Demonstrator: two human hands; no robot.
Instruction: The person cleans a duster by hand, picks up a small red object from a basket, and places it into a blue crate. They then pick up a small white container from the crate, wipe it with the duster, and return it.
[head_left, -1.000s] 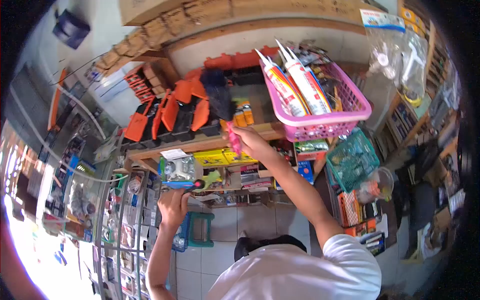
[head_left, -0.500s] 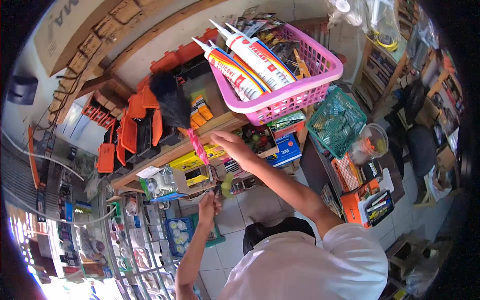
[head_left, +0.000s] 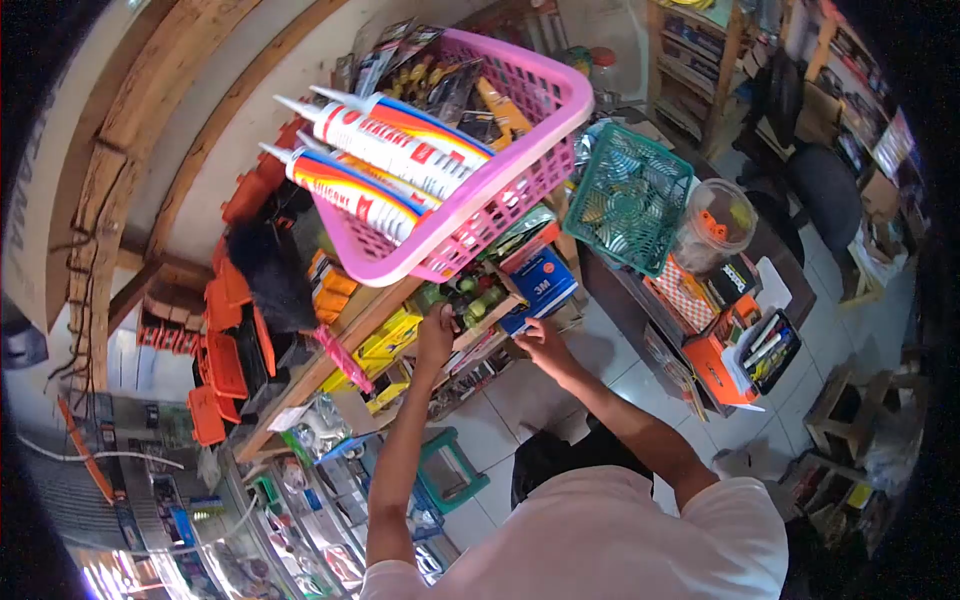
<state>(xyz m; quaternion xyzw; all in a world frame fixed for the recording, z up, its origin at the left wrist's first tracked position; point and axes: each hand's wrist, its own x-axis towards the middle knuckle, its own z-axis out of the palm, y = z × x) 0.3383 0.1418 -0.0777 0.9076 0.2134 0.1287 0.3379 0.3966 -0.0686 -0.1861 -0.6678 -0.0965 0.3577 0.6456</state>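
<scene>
My left hand (head_left: 435,338) is closed at the shelf, at the near left end of an open cardboard box (head_left: 497,312) of small green and red items. Whatever its fingers hold, if anything, is hidden. My right hand (head_left: 547,346) is beside the box's right end, just below a blue 3M box (head_left: 541,287). Its fingers are apart and slightly bent, with nothing visible in them. Above both hands stands a pink plastic basket (head_left: 420,258) with sealant tubes (head_left: 400,142) and packets in it. Left of my left hand, a black duster with a pink handle (head_left: 342,358) lies at the shelf edge.
Orange bins (head_left: 222,362) line the shelf at left, with yellow boxes (head_left: 385,340) under its edge. To the right are a green basket (head_left: 632,200), a clear tub (head_left: 716,225) and an orange box (head_left: 722,362). A green stool (head_left: 452,468) stands on the tiled floor.
My left hand has moved up and right from below the duster to the cardboard box. The right hand has drawn back to the right and down. The view has shifted right.
</scene>
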